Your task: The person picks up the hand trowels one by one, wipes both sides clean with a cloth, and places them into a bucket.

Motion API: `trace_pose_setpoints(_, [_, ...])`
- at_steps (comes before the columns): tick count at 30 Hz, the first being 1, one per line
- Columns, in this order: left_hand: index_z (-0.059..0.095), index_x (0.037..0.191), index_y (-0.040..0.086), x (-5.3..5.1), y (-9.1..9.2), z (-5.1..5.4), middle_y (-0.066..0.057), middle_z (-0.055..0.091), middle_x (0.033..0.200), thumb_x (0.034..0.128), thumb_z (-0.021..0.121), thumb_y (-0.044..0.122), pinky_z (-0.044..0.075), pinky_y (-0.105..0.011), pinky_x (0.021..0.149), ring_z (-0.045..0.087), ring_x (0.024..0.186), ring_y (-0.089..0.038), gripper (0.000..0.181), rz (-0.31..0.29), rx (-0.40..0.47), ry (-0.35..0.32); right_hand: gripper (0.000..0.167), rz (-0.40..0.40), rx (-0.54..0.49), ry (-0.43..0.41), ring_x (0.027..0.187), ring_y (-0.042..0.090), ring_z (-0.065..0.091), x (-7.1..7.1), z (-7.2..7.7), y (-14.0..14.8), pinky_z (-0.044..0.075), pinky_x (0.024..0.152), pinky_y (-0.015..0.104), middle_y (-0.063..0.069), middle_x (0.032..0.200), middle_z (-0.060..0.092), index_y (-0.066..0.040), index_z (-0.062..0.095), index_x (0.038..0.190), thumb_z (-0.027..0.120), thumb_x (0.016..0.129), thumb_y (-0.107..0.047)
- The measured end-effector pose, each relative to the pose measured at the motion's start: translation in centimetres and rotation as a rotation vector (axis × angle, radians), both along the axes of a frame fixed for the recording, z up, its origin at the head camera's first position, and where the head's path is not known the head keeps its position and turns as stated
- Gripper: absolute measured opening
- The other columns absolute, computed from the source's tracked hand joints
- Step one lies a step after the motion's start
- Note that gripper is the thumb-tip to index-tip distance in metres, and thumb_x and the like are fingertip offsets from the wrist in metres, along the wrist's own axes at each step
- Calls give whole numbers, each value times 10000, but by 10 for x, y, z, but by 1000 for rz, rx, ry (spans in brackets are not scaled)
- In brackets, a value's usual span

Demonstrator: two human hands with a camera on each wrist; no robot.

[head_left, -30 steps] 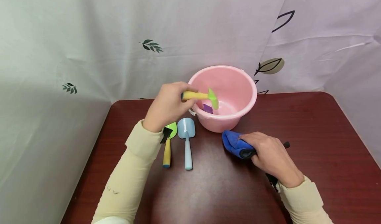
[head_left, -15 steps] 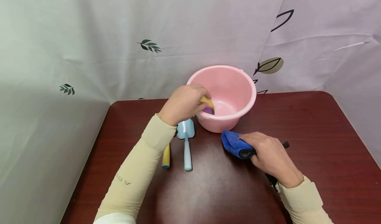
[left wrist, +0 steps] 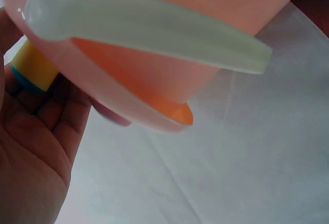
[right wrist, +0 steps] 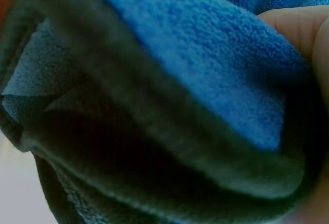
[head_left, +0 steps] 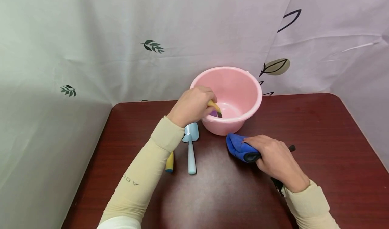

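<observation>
My left hand [head_left: 194, 104] reaches over the near left rim of a pink bucket [head_left: 225, 123]. It grips a small yellow-handled garden tool [head_left: 214, 106], head down inside the bucket; the handle's blue end [left wrist: 30, 81] shows in the left wrist view. A purple piece [head_left: 214, 113] lies in the bucket, partly behind the fingers. At the bucket's front right, my right hand [head_left: 278, 158] holds a folded blue cloth [head_left: 240, 147] with black edging [right wrist: 154, 111]. A light blue toy shovel [head_left: 191, 154] lies on the table, beside another yellow handle [head_left: 170, 162] whose head my left arm hides.
The dark red-brown table [head_left: 319, 137] meets a pale curtain [head_left: 170, 16] with leaf prints at the back and sides. The bucket stands near the back edge. A whitish bucket handle [left wrist: 149, 23] hangs outside the rim in the left wrist view.
My left hand has moved right and down, carrying the yellow-handled tool from above the rim into the bucket. Its green head has dropped mostly from sight. The right hand and cloth have stayed put.
</observation>
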State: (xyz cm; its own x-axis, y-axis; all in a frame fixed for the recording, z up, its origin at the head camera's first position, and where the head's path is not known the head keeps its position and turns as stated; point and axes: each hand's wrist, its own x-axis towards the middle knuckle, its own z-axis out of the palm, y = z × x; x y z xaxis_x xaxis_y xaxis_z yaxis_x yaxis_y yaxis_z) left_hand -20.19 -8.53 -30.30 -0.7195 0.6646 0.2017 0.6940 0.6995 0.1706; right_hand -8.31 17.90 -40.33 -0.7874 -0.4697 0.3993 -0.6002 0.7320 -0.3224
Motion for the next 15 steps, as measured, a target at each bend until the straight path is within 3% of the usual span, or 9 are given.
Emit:
trace_pose_setpoints(5, [804, 888, 200, 0, 0, 2, 79, 660, 880, 888, 780, 246, 511, -275, 650, 597, 781, -62, 52, -45, -9, -2, 504, 0, 0, 1, 993, 179, 676, 0, -1, 0, 571, 746, 470, -21, 1062, 718, -182, 727, 1127, 650, 694, 65])
trace_pose_setpoints(9, [801, 834, 248, 1, -1, 3, 102, 643, 855, 908, 754, 241, 487, -255, 627, 565, 764, -36, 88, -74, -9, -19, 486, -6, 11, 0, 995, 168, 673, 0, -2, 0, 571, 752, 455, -26, 1059, 715, -188, 724, 1122, 643, 706, 49])
trace_pose_setpoints(15, [810, 895, 208, 5, -2, 3, 94, 645, 869, 925, 716, 228, 491, -256, 634, 574, 755, -37, 101, -73, 4, -23, 499, -4, 12, 2, 995, 171, 674, 0, -2, -1, 571, 745, 458, -22, 1059, 716, -183, 727, 1125, 654, 692, 55])
